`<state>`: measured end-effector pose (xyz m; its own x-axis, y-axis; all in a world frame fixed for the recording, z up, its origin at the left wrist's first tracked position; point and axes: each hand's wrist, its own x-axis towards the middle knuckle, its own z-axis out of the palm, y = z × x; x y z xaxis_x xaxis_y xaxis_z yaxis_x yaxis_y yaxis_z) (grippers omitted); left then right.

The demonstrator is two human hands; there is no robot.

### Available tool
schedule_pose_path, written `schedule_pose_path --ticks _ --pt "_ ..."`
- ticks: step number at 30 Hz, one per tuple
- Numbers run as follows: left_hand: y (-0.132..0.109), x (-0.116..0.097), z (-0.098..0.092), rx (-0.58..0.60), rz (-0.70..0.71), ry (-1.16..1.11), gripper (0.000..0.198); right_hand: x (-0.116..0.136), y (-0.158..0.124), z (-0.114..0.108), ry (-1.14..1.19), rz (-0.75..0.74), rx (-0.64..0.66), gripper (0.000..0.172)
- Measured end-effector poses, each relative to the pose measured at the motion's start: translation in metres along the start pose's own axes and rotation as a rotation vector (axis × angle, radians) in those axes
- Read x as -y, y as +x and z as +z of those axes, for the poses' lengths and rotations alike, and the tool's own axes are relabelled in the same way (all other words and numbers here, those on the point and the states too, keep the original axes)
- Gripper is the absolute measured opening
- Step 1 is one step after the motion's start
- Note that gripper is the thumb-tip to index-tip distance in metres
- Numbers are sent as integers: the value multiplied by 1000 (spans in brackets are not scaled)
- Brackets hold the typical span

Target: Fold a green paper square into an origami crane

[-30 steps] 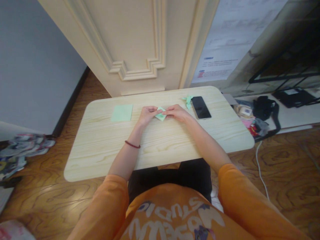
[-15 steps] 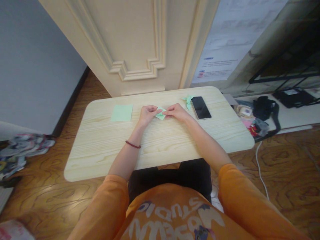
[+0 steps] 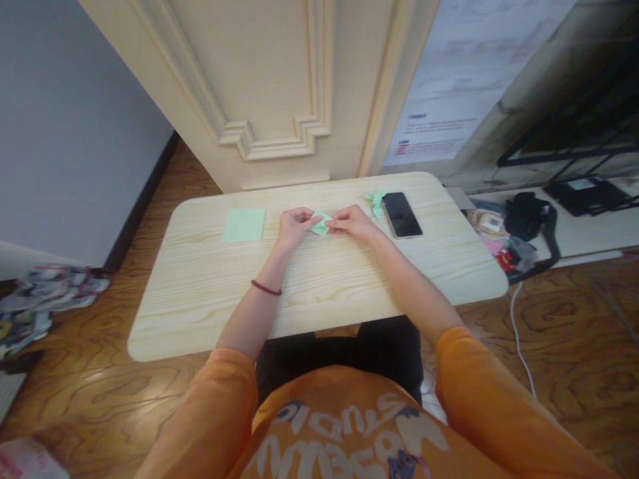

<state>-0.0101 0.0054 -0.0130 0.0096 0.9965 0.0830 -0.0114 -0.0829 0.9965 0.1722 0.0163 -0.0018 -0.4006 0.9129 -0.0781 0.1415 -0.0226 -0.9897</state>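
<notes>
The left hand (image 3: 297, 226) and the right hand (image 3: 353, 223) meet near the middle of the counter (image 3: 200, 319), both nearly closed, with the fingers pinching a small folded piece of pale green paper (image 3: 321, 225) from either side. The piece sits between the two hands, just above the wooden surface. Its longer side seems to run left to right, slanting slightly, though the fingers hide part of it and its exact shape is hard to tell. Neither hand is clearly nearer, as each touches one end.

To the left lies a flat square sheet of pale green paper (image 3: 243, 225), just beyond the left hand. To the right, a small folded green paper figure (image 3: 377, 203) stands beside a black smartphone (image 3: 402, 215), both near the far edge and close to the right hand. A dark red beaded bracelet (image 3: 265, 288) circles the left wrist, and orange sleeves (image 3: 489, 399) cover the upper arms.
</notes>
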Motion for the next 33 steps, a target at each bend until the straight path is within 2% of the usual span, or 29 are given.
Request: schedule_pose_path --ticks 4,7,11,16,20,26,33 --pt "-1 -1 -1 72 -35 -2 44 1 -1 -2 -121 -61 -9 38" --pt "-1 0 -1 111 -40 1 47 2 -1 -3 -90 -76 -14 39" --pt "-1 0 0 33 0 -30 47 5 0 -2 61 -86 -71 36" --pt "0 -3 3 -67 37 -68 41 4 1 1 163 -83 -72 32" --pt "-1 -5 4 -60 51 -65 35 1 2 1 162 -100 -85 31" --pt "-5 -7 5 -25 134 6 28 1 3 1 152 -106 -111 39" --pt "-8 -6 7 -177 245 137 30 7 -1 10 157 -122 -168 42"
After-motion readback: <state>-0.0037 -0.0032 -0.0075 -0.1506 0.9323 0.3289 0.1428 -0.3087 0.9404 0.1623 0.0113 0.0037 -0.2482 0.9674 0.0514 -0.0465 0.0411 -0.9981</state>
